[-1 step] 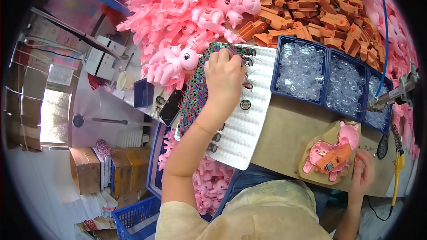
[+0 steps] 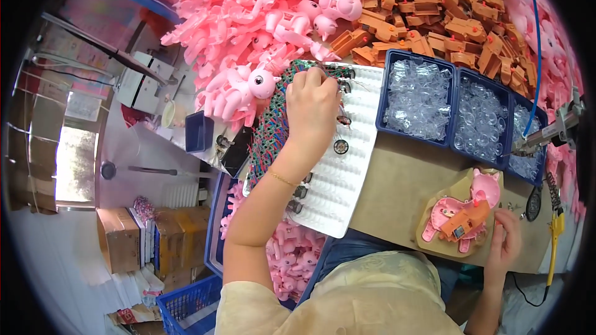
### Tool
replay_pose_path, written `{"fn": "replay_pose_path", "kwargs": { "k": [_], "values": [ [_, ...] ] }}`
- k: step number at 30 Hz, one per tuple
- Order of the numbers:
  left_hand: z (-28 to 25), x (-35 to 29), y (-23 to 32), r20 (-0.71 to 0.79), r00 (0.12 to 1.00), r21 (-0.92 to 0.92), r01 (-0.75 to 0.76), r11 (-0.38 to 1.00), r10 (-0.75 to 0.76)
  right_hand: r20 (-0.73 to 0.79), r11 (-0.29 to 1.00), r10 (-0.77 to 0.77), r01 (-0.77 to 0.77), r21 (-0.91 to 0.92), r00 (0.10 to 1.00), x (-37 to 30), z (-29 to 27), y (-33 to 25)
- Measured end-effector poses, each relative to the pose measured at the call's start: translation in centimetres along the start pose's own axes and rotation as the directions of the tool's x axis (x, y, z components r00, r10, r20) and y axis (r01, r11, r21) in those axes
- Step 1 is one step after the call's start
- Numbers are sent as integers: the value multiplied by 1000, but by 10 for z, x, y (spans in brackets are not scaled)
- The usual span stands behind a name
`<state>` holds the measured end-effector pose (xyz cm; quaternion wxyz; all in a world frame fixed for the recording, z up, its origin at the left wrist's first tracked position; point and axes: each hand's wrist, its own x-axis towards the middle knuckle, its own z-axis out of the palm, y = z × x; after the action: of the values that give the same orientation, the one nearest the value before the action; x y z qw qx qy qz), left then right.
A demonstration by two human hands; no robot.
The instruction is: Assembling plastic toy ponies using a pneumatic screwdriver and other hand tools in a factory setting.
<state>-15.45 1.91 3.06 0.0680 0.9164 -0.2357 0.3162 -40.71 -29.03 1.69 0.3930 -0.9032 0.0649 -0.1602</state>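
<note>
My left hand [image 2: 310, 108] reaches over a white ridged tray [image 2: 347, 192], its fingers bent down and closed. What they grip is hidden under the hand. A bundle of thin red, green and blue wires [image 2: 268, 139] lies beside it, with small dark parts along the tray. A round black disc [image 2: 341, 147] rests on the tray. At the right, my right hand [image 2: 508, 242] has loosely bent fingers standing apart, with nothing visible in them. It is beside a tan fixture [image 2: 428, 236] cradling an open pink toy shell [image 2: 486, 187] with an orange housing [image 2: 467, 220] on it.
Pink toy bodies [image 2: 230, 25] and orange housings [image 2: 465, 28] are heaped behind. Blue bins [image 2: 455, 105] hold clear plastic parts. A metal tool with a blue hose [image 2: 540, 136] and a yellow-handled tool [image 2: 556, 236] stand at the right. A blue crate [image 2: 186, 301] is at lower left.
</note>
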Motion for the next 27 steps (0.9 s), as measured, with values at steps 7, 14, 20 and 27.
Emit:
{"fn": "replay_pose_path", "kwargs": {
  "k": [7,14,20,27],
  "values": [
    [3,-9,-47,566,774,-587,620,521,-282,26,998,-44,43,34,999,6,1,-23],
    [-45,3,-66,521,821,-837,438,-328,-233,-5,991,-111,111,72,994,9,1,-35],
    [-95,-30,6,690,701,-663,512,-546,-181,155,960,-195,155,235,969,3,1,-61],
    [-96,-86,106,874,486,-361,610,-705,-28,446,386,219,-497,777,868,33,45,-96]
  ]
}}
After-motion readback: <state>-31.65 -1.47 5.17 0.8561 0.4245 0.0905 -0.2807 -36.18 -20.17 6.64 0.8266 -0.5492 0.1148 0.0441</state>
